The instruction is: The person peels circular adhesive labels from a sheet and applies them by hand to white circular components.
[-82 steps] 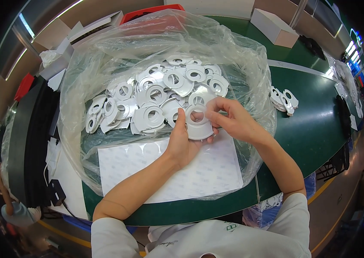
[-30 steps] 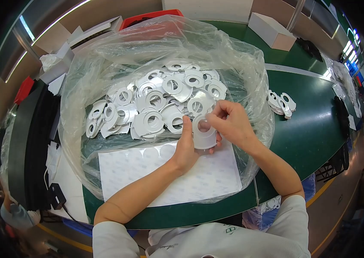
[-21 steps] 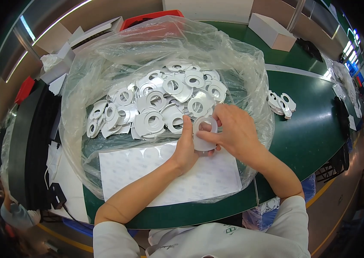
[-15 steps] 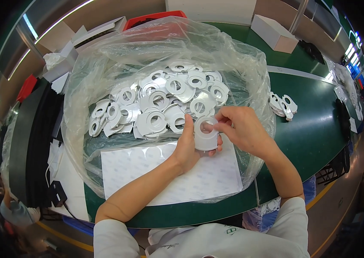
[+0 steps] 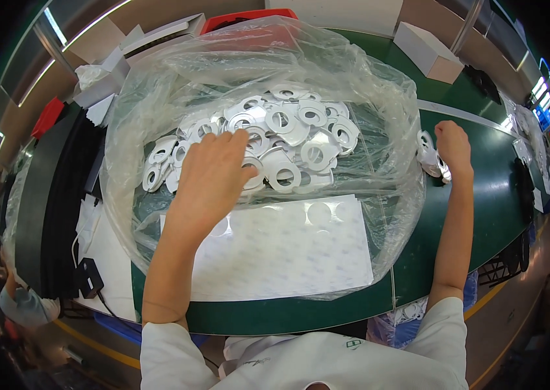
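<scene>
My left hand is over the pile of white ring-shaped plastic parts. Its fingers reach toward the parts, the thumb stands apart, and I see nothing held in it. Several parts lie hidden beneath that hand. On the right, my right hand is curled closed against a small group of the same white parts on the green table. What its fingers hold, if anything, is hidden. A white sheet with round shiny spots lies in front of the pile.
A large clear plastic bag spreads open around and under the pile. White boxes and a red bin stand at the back. Dark stacked panels and a black adapter are at left on the green table.
My hands have moved apart from the white ring part they held together. The left went to the pile, the right to the small group at right. The view has shifted slightly.
</scene>
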### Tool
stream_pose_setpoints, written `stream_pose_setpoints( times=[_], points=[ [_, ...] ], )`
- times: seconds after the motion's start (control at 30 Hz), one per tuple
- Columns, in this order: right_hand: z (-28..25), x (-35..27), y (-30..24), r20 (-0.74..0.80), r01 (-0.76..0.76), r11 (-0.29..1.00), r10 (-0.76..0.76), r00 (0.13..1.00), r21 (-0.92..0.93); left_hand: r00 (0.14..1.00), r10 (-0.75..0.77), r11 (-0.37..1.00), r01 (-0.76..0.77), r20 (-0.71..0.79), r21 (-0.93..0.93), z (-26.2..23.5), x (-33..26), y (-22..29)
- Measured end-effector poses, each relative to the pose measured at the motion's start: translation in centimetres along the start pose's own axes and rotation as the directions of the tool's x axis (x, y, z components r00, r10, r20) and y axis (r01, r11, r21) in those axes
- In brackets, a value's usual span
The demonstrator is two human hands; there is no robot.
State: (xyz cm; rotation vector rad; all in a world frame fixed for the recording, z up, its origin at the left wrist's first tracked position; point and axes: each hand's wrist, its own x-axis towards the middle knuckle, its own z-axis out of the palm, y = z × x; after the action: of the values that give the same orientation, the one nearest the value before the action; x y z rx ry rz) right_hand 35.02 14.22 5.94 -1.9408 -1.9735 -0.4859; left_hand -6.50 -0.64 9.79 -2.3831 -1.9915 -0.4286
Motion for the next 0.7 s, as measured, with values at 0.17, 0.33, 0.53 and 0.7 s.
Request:
stream_pose_setpoints(
  times=[0.17, 0.33, 0.53, 0.7],
  points=[
    [-2.3, -2.6, -9.5, -0.051, 0.276, 0.765, -0.304, 0.951, 0.582, 0.999, -0.002, 0.996, -0.001, 0.036, 0.089, 3.0, 0.1, -1.1],
    [-5.2, -8.9, -17.3, 0.365, 0.263, 0.625, -0.692, 0.623, 0.735, 1.000, 0.003, 0.988, 0.002, -0.028, 0.154, 2.9, 0.1, -1.3],
    [-3.9, -9.5, -17.0, 0.446, 0.217, 0.660, -0.678, 0.584, 0.719, 0.997, 0.022, 0.919, 0.009, 0.073, -0.395, 1.2, 1.4, 2.4],
    [-3.9, -9.4, -17.5, 0.476, 0.170, 0.652, -0.683, 0.553, 0.739, 0.957, 0.044, -0.635, 0.247, 0.286, -0.732, 4.7, 0.7, 5.5]
  ],
)
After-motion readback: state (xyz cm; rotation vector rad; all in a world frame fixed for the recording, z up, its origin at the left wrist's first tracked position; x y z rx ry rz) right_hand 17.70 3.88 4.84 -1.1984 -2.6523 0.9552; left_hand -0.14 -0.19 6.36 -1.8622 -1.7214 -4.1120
